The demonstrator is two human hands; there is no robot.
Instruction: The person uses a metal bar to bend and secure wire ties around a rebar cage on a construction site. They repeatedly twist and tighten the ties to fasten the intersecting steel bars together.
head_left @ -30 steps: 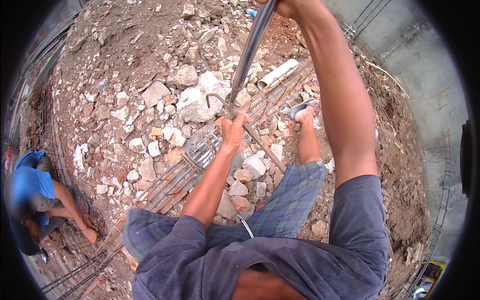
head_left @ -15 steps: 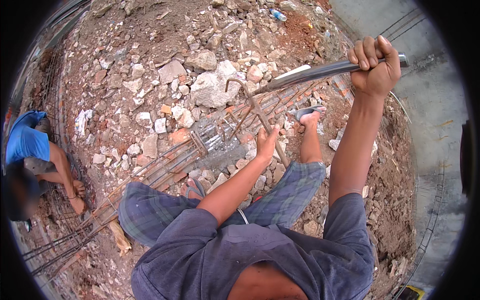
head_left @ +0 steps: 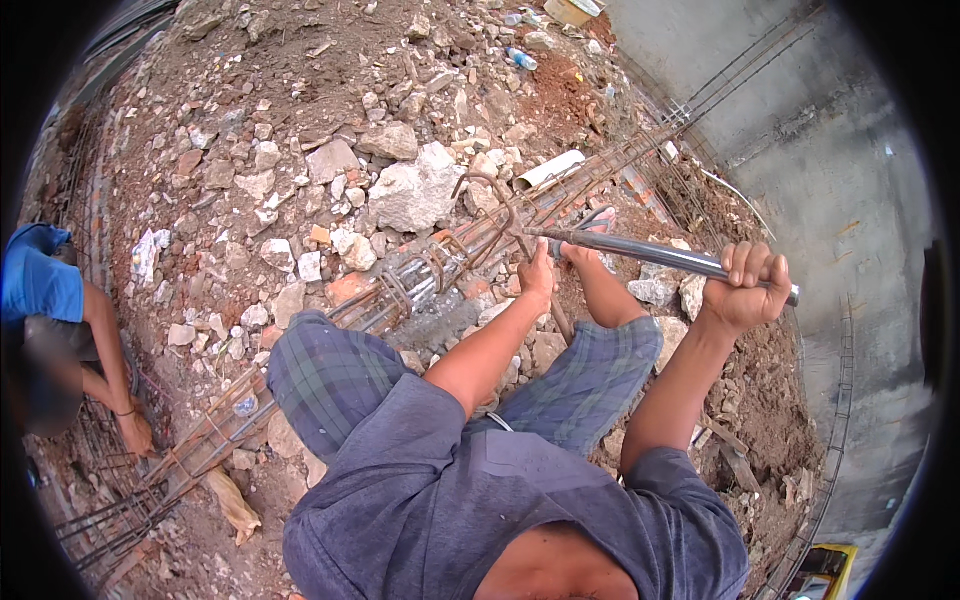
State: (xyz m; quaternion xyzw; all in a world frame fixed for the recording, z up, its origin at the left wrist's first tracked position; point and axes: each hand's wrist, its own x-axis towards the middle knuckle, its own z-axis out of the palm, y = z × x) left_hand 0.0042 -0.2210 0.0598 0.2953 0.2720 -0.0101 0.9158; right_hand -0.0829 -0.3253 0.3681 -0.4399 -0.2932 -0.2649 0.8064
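My right hand [head_left: 742, 288] is closed around the outer end of a dark metal pipe [head_left: 640, 251], at the right. The pipe runs leftward, nearly level, and its thin tip meets a bent rusty steel bar [head_left: 508, 207]. Closed on that bar, just below the pipe's tip, is my left hand [head_left: 538, 277]. The bar's hooked upper end curves over a reinforcement cage [head_left: 425, 272], and its lower end slants down between my knees. The cage of steel rods and stirrups lies diagonally across the rubble under my hands.
A large pale rock [head_left: 415, 190] and many broken stones lie beyond the cage. A white pipe piece [head_left: 550, 170] rests beside it. At the left, a co-worker in a blue shirt [head_left: 50, 275] reaches down to the rods. A grey concrete wall [head_left: 850, 200] rises at the right.
My right hand has swung the pipe downward, from slanting up to the right to slanting slightly down. My left hand stays on the steel bar. The co-worker's arm has shifted a little lower.
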